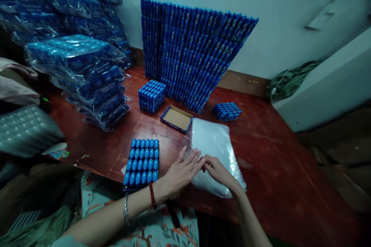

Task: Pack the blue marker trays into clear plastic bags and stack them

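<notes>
My left hand [181, 173], with a red bead bracelet and a silver bangle at the wrist, lies with its fingers stretched out beside the stack of clear plastic bags [213, 142]. Over the left part of that stack, my right hand [216, 168] has its fingers curled and touching the left fingertips; whether it pinches a bag edge is too small to tell. Left of my hands, a tray of blue capsule-shaped items [143, 160] sits at the table's front edge. An open shallow box [177, 118] with a bare brown bottom lies behind the hands.
Tall rows of blue packs [191, 46] lean at the wall. Two small blue blocks [152, 94] [227, 111] stand before them. Wrapped blue trays [87, 73] are stacked at left on the red table [269, 162], with more behind. A grey tray [27, 131] is far left.
</notes>
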Available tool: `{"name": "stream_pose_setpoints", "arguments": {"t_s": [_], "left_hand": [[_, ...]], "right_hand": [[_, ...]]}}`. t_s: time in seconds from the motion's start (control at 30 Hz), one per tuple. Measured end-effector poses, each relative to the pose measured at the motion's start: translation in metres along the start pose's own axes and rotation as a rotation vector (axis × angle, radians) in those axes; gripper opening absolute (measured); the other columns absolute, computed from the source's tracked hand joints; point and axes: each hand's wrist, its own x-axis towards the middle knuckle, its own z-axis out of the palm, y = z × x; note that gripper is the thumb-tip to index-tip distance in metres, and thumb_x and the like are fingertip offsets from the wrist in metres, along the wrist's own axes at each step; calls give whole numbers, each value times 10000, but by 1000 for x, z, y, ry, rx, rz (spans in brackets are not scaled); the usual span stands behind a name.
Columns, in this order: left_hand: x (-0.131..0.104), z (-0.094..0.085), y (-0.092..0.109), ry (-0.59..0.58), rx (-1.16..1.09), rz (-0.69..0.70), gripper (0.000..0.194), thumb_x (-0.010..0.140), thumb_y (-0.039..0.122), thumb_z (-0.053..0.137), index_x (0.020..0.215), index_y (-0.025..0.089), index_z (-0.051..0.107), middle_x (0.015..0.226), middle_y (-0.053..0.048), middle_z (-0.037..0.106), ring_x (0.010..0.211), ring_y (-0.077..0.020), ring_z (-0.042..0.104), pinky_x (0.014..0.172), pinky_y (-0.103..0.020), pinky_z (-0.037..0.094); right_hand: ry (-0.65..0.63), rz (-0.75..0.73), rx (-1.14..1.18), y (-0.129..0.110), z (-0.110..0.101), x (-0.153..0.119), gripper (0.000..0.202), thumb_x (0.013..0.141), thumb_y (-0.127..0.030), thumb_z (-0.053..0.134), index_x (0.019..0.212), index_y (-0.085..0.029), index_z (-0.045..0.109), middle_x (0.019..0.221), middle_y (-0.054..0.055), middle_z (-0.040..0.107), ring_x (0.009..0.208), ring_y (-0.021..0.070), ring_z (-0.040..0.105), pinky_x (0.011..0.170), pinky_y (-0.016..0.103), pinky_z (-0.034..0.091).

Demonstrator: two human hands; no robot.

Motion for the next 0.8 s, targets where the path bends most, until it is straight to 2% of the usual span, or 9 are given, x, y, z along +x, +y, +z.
{"name": "stream_pose_setpoints", "arguments": {"t_s": [0.1,0.17,0.23,0.3,0.4,0.5,0.63,0.7,0.8], "left_hand": [[10,-3,-11,-41,-60,-17,298,870,97,441,1139,97,570,1104,-126,668,1129,-237,569,1121,-431,246],[14,-7,-21,-84,-170,-82,202,840,78,463,957,129,619,950,-95,694,983,-217,620,1043,-392,357],[17,-13,-31,-118,-309,-167,166,803,70,478,846,146,619,877,-86,693,878,-214,634,873,-338,461],[19,-20,-38,-128,-449,-260,158,801,87,464,805,149,610,822,-82,688,770,-200,629,706,-289,467],[21,-29,-43,-99,-552,-362,148,812,103,445,826,140,587,834,-93,674,754,-194,608,661,-275,432],[18,-33,-47,-82,-515,-404,124,828,124,435,884,144,543,879,-102,657,790,-206,596,667,-283,419],[8,-39,-60,-118,-447,-400,222,847,168,464,1068,164,470,875,-76,660,790,-207,611,616,-261,405],[2,-45,-68,-145,-377,-379,250,856,162,464,1106,175,460,876,-71,671,792,-212,627,610,-257,411],[-8,-55,-79,-151,-210,-317,228,868,101,408,1037,194,530,863,-70,679,794,-235,640,640,-288,439]], "right_hand": [[-49,70,-271,-20,-21,-1,451,945,-420,305,784,-178,649,778,82,659,821,226,583,763,353,433],[15,79,-430,-36,-28,-7,423,951,-415,313,1071,-175,641,982,116,681,960,261,582,841,399,428],[70,18,-543,-50,-25,-12,483,916,-442,414,1310,-175,494,1217,146,614,1099,290,548,917,448,412],[70,-55,-661,-60,-13,-12,602,828,-401,574,1362,-163,431,1340,170,529,1199,330,495,980,510,371],[104,-31,-819,-70,6,-1,418,789,-127,551,1205,-168,562,1160,152,650,1121,314,562,990,522,348],[209,-5,-824,-74,14,12,384,811,16,381,1013,-206,620,892,74,704,906,221,649,838,358,422],[245,-66,-725,-79,11,18,229,904,-116,401,970,-235,585,816,17,711,728,194,678,569,274,349],[230,-84,-691,-83,8,20,147,921,-215,445,986,-245,574,803,3,717,709,200,685,532,274,304],[234,-39,-698,-90,0,26,195,868,-155,491,1006,-255,586,821,5,721,748,205,690,541,267,273]]}}
